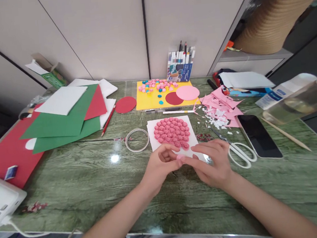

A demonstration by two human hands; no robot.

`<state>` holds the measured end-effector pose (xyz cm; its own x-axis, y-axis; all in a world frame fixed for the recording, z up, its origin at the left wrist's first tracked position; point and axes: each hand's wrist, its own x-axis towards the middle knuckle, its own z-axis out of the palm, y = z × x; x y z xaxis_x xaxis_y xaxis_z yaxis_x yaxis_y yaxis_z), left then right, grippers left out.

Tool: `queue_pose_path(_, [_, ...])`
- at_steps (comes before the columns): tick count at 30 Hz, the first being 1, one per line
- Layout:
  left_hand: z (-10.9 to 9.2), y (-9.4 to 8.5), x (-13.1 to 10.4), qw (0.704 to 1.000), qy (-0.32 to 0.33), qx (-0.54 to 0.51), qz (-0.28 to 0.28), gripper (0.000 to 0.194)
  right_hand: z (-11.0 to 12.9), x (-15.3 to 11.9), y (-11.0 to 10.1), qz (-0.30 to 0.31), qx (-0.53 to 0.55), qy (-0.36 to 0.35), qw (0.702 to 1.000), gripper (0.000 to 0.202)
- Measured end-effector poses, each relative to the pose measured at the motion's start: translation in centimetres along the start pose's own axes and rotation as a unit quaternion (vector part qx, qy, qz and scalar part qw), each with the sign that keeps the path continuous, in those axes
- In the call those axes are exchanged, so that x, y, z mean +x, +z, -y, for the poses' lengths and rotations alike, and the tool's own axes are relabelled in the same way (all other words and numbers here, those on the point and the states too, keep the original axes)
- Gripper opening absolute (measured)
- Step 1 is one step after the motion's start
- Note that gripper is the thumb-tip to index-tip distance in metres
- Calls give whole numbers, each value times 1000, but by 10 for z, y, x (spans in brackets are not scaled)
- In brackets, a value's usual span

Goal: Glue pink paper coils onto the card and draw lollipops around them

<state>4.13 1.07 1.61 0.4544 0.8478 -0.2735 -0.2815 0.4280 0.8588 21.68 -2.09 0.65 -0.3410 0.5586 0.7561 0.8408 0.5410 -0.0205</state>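
A green marbled table [97,184] is seen below pale wall panels. A small pink paper piece [180,157] is pinched between the fingertips of the left hand [160,165] and right hand [213,162]. Just beyond them lies a white card [152,134] covered with pink rolled rosettes [172,132]; scissors [238,150] lie beside the right hand.

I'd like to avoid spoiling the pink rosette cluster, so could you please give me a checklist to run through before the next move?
1. Small pink piece pinched between left hand and right hand: ok.
2. White card flat on the table: ok.
3. Rosette cluster has a gap at its near edge: cannot tell, fingers cover it.
4. Scissors lying apart from both hands: ok.
5. Tape ring off the card: ok.
6. Glue on the piece: cannot tell.
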Motion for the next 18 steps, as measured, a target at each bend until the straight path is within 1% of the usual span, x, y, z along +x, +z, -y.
queue_pose_path(3, [-3, -1, -1, 1000, -11, -11, 16, 27, -2, -3, 1, 18, 6, 0, 1000, 48])
queue_pose_path(8, [-7, -2, -1, 999, -15, -31, 32, 28, -3, -4, 2, 21, 6, -3, 1000, 56])
queue_pose_path(14, [-8, -4, -1, 999, -14, -27, 40, 26, -2, -1, 1, 17, -53, -32, 998, 56])
queue_pose_path(18, [-8, -4, 0, 999, -6, -29, 39, 27, -1, 1, 0, 8, -43, -38, 998, 51])
